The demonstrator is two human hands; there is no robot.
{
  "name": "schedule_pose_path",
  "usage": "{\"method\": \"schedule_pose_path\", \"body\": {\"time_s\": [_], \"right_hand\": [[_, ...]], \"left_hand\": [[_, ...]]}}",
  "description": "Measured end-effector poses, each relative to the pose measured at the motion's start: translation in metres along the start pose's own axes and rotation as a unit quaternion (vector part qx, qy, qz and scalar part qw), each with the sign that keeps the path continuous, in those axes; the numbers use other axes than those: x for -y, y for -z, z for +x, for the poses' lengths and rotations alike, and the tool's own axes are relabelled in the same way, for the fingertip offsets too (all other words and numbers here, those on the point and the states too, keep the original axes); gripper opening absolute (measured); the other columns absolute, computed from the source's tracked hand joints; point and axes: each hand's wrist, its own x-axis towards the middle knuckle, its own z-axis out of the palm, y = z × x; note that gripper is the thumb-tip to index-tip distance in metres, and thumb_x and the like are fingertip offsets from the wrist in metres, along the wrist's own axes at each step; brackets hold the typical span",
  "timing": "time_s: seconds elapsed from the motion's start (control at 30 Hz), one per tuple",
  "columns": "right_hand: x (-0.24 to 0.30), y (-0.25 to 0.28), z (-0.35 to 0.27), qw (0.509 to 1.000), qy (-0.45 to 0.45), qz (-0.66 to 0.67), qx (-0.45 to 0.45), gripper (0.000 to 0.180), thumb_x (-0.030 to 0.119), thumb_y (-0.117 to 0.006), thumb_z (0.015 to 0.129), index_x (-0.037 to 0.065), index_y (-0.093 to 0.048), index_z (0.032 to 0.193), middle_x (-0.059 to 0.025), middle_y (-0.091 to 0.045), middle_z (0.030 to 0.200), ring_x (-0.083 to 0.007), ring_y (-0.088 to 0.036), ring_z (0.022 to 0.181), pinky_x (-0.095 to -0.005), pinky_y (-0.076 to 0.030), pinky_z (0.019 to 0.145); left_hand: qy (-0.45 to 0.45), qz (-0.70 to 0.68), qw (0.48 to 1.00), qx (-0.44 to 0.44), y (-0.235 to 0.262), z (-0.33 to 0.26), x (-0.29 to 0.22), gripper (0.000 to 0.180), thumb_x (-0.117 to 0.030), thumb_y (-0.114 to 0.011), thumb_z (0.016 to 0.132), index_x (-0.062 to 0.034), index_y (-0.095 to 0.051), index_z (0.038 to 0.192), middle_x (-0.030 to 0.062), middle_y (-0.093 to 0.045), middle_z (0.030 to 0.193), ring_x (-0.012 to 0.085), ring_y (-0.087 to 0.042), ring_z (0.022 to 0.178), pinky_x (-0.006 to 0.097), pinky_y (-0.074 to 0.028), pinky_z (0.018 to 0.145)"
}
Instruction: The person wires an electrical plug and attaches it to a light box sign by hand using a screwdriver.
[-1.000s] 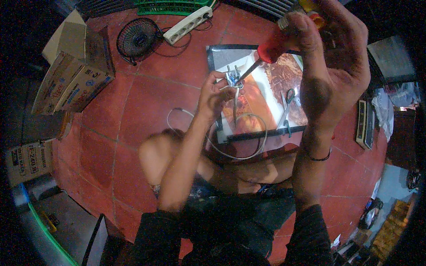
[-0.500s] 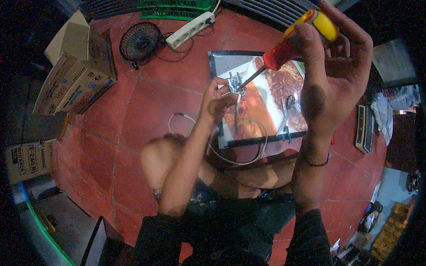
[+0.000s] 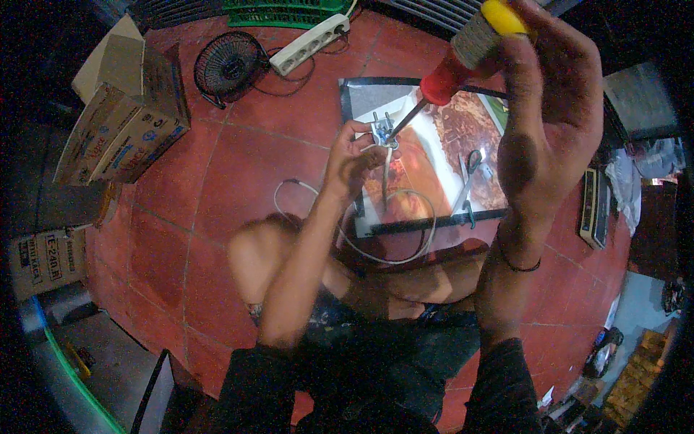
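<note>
Right hand [image 3: 553, 108] grips a red-and-yellow screwdriver [image 3: 463, 54], its tip at a small metal plug [image 3: 382, 132] pinched by the left hand [image 3: 354, 155], details unclear.

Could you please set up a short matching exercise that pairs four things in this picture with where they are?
Things:
1. screwdriver
2. small black fan
3. scissors
4. white power strip

Places:
A. lying on the printed sheet
B. on the floor beside the cardboard boxes
C. in the right hand
D. on the floor below the green crate

Pairs: 1-C, 2-B, 3-A, 4-D
</note>
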Motion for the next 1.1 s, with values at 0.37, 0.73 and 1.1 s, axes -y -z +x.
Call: {"method": "schedule_pose_path", "body": {"time_s": [0.37, 0.73, 1.1], "right_hand": [[0.009, 0.006, -0.012, 0.977, 0.075, -0.162, 0.115, 0.024, 0.003, -0.057, 0.086, -0.002, -0.046, 0.106, -0.0138, -0.055, 0.080, -0.0159, -0.060, 0.058, -0.0273, -0.053, 0.051], [0.001, 0.019, -0.005, 0.983, 0.058, -0.008, 0.176, 0.021, 0.006, -0.053, 0.089, -0.003, -0.045, 0.106, -0.0156, -0.054, 0.085, -0.0168, -0.061, 0.061, -0.0287, -0.053, 0.051], [0.010, 0.028, 0.004, 0.955, 0.003, 0.040, 0.295, 0.023, 0.004, -0.054, 0.088, -0.002, -0.045, 0.109, -0.0155, -0.054, 0.090, -0.0161, -0.061, 0.071, -0.0289, -0.053, 0.068]], "left_hand": [[-0.012, 0.060, 0.998, -0.013, 0.000, 0.000, -0.001, 0.061, -0.024, -0.078, 0.068, -0.0027, -0.041, 0.111, 0.0178, -0.061, 0.100, 0.0230, -0.065, 0.084, 0.032, -0.052, 0.074], [-0.023, 0.030, 0.999, -0.012, 0.004, 0.002, 0.005, 0.050, -0.021, -0.076, 0.072, -0.0038, -0.041, 0.105, 0.0119, -0.063, 0.093, 0.0164, -0.063, 0.084, 0.025, -0.050, 0.066], [-0.022, 0.019, 1.000, 0.004, 0.003, 0.000, 0.002, 0.053, -0.023, -0.076, 0.072, -0.0029, -0.041, 0.105, 0.0143, -0.062, 0.096, 0.0193, -0.064, 0.084, 0.028, -0.052, 0.070]]}}
